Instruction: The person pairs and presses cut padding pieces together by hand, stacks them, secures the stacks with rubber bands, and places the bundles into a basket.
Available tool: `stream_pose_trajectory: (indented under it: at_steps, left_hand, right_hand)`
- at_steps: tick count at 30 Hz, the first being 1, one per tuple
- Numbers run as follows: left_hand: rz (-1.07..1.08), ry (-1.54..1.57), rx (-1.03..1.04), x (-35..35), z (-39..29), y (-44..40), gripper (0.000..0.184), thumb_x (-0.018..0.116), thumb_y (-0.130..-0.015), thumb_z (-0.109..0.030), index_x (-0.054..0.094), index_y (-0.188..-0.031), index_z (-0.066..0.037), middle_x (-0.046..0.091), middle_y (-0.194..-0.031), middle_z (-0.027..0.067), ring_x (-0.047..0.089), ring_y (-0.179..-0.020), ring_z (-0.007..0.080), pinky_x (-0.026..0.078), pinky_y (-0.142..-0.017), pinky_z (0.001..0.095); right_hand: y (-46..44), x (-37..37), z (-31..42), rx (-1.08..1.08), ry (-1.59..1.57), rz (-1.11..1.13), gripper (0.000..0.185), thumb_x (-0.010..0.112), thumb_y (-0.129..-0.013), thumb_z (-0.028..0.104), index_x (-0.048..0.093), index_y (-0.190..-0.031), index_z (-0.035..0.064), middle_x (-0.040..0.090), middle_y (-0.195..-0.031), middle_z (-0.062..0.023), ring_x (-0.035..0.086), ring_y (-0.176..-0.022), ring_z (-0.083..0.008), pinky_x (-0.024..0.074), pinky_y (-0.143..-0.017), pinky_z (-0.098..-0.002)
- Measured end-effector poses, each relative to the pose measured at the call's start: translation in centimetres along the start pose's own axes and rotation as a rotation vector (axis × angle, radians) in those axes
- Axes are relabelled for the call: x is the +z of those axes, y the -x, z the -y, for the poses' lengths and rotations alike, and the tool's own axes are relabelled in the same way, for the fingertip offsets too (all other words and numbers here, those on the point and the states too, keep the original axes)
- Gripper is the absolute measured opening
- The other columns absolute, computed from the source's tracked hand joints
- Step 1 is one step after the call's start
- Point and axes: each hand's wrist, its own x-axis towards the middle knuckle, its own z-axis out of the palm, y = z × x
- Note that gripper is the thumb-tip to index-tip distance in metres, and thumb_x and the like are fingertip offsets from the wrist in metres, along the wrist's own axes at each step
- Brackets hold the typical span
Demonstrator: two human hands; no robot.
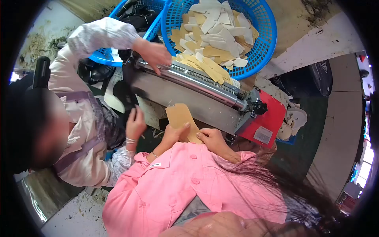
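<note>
A small stack of tan, flat cut pieces [181, 114] is held in front of the pink jacket, its upper end pointing toward the machine. My left hand [173, 134] grips it from the left, thumb lying across the front. At the lower right edge, my right hand [213, 139] pinches the same pieces between thumb and fingers. Just beyond them is a roller machine [189, 83] with a long shiny roller, a grey tray and a red end cover [265, 118]. More tan and cream pieces [209, 67] lie against its far side.
A blue basket [272, 43] heaped with cream and tan pieces stands behind the machine. Another blue basket [164, 25] holds black items. At left, a co-worker reaches one hand [156, 55] over the roller; the other hand [135, 125] is near a dark, curved piece [125, 96].
</note>
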Motion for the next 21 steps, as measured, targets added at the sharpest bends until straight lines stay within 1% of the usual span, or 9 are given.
stream_pose_trajectory:
  at_steps: [2,7,10,13,16,17,18,20,21]
  left_hand:
    - [-0.044,-0.119,0.030,0.7,-0.8,0.4,0.033,0.075,-0.088,-0.026,0.069,-0.107,0.000,0.071,-0.099,0.0052,0.064,-0.086,0.0112,0.051,-0.075,0.0279]
    - [-0.011,-0.059,0.007,1.3,-0.8,1.1,0.031,0.073,-0.091,-0.021,0.067,-0.111,0.001,0.072,-0.101,0.0089,0.067,-0.088,0.0157,0.053,-0.077,0.0302]
    - [-0.003,0.176,-0.021,1.8,-0.9,2.9,0.030,0.070,-0.094,-0.018,0.064,-0.114,0.003,0.072,-0.103,0.0119,0.069,-0.091,0.0194,0.055,-0.081,0.0330]
    - [-0.029,0.137,-0.015,2.4,-2.2,3.3,0.032,0.070,-0.093,-0.017,0.063,-0.116,0.003,0.072,-0.103,0.0131,0.070,-0.094,0.0205,0.055,-0.083,0.0337]
    - [-0.110,0.032,0.012,2.6,-2.6,2.8,0.035,0.072,-0.091,-0.018,0.063,-0.117,0.003,0.072,-0.104,0.0128,0.069,-0.094,0.0204,0.055,-0.084,0.0329]
    - [-0.136,0.005,0.027,2.6,-2.3,2.4,0.036,0.073,-0.091,-0.019,0.063,-0.117,0.003,0.072,-0.104,0.0126,0.069,-0.095,0.0202,0.054,-0.084,0.0325]
    - [-0.145,0.006,0.041,2.3,-0.9,1.8,0.037,0.073,-0.091,-0.019,0.063,-0.118,0.003,0.071,-0.105,0.0123,0.069,-0.096,0.0200,0.054,-0.085,0.0320]
    - [-0.128,-0.066,0.034,2.2,-0.4,1.2,0.037,0.072,-0.091,-0.020,0.062,-0.119,0.003,0.070,-0.109,0.0121,0.068,-0.098,0.0198,0.054,-0.086,0.0314]
    - [-0.104,-0.142,0.001,2.3,-1.1,1.5,0.037,0.070,-0.092,-0.019,0.062,-0.120,0.003,0.070,-0.111,0.0123,0.068,-0.099,0.0198,0.053,-0.087,0.0314]
  right_hand:
    - [0.5,0.7,-0.8,-0.014,0.027,-0.105,0.023,0.066,-0.090,0.025,0.069,-0.088,0.0021,0.064,-0.075,-0.0201,0.066,-0.069,-0.0327,0.0486,-0.063,-0.0394]
    - [-0.3,-0.3,-0.5,-0.034,0.078,-0.358,0.022,0.066,-0.091,0.024,0.070,-0.092,0.0025,0.065,-0.076,-0.0209,0.066,-0.072,-0.0375,0.0495,-0.064,-0.0416]
    - [-2.9,-2.8,-0.3,0.076,0.125,-0.302,0.024,0.066,-0.092,0.024,0.068,-0.087,0.0007,0.066,-0.070,-0.0184,0.067,-0.063,-0.0304,0.0495,-0.058,-0.0386]
    - [-3.9,-4.3,1.4,0.210,-0.298,-0.467,0.029,0.067,-0.093,0.028,0.068,-0.083,0.0002,0.067,-0.065,-0.0131,0.066,-0.055,-0.0198,0.0488,-0.053,-0.0336]
    - [-0.9,-2.2,-0.2,0.171,-0.285,-0.345,0.032,0.066,-0.095,0.033,0.070,-0.086,0.0028,0.065,-0.065,-0.0030,0.057,-0.052,-0.0094,0.0451,-0.050,-0.0249]
    - [-0.3,-1.3,-0.6,0.195,-0.204,-0.242,0.037,0.066,-0.094,0.036,0.069,-0.087,0.0006,0.068,-0.066,-0.0102,0.065,-0.056,-0.0146,0.0497,-0.054,-0.0311]
    - [0.5,-0.6,-0.6,0.149,-0.184,-0.170,0.041,0.067,-0.093,0.041,0.068,-0.088,0.0002,0.069,-0.070,-0.0112,0.068,-0.063,-0.0204,0.0508,-0.060,-0.0351]
    - [1.6,0.0,0.5,-0.155,-0.062,-0.191,0.037,0.068,-0.091,0.038,0.068,-0.089,0.0006,0.069,-0.074,-0.0144,0.068,-0.069,-0.0284,0.0510,-0.065,-0.0388]
    - [1.8,0.2,0.2,-0.107,-0.028,-0.180,0.034,0.068,-0.090,0.035,0.068,-0.090,0.0009,0.069,-0.075,-0.0155,0.068,-0.070,-0.0300,0.0510,-0.066,-0.0391]
